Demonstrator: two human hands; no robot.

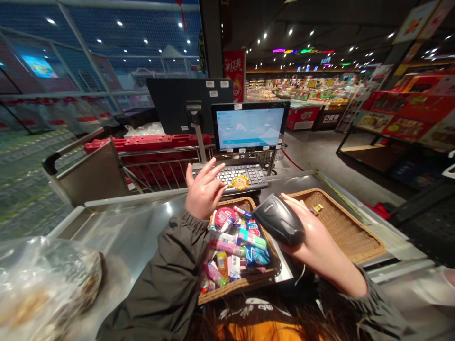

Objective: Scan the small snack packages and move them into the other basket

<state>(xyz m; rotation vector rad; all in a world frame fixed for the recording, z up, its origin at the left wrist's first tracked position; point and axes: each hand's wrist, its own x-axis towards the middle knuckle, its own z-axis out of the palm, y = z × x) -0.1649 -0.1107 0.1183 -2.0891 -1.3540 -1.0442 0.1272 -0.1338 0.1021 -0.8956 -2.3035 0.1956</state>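
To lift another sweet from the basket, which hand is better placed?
Left, probably: the left hand is empty, just above the wicker basket, while the right hand grips the barcode scanner.

Steel checkout counter [131, 237] left of the wicker basket [238, 288] is passable; keyboard [247, 174] and monitor [249, 128] block forward.

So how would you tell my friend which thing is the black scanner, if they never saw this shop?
Start at the steel checkout counter with the computer screen. Below the screen, over a woven basket of colourful packets, a right hand grips the black barcode scanner. It is the only dark, rounded thing held in a hand.
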